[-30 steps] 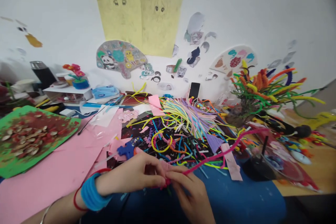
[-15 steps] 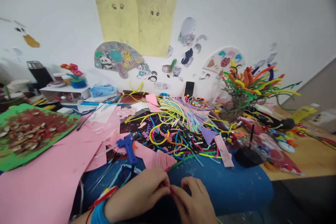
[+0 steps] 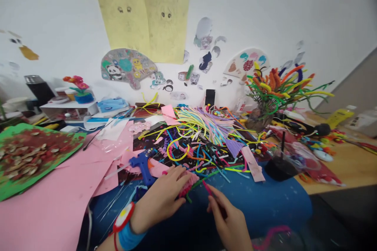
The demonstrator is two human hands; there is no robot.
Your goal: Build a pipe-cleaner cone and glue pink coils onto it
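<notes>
My left hand [image 3: 160, 198] rests on the blue table cover [image 3: 265, 208], its fingers closed around a pink coiled pipe-cleaner piece [image 3: 188, 183]. A blue band and a round badge sit on that wrist. My right hand [image 3: 228, 223] is just to the right, pinching the end of a thin pink pipe cleaner [image 3: 206, 187] that runs toward the coiled piece. A blue glue gun [image 3: 141, 163] lies just left of my left hand.
A heap of coloured pipe cleaners [image 3: 203, 133] covers the middle of the table. Pink paper sheets [image 3: 59, 188] lie at the left beside a green board with seeds [image 3: 29, 157]. A vase of pipe-cleaner flowers [image 3: 273, 94] and a black cup [image 3: 278, 166] stand at the right.
The long pink pipe cleaner that stretched to the right a second ago is no longer stretched out. Both hands dipped low, then moved up again to the coiled pink piece.
</notes>
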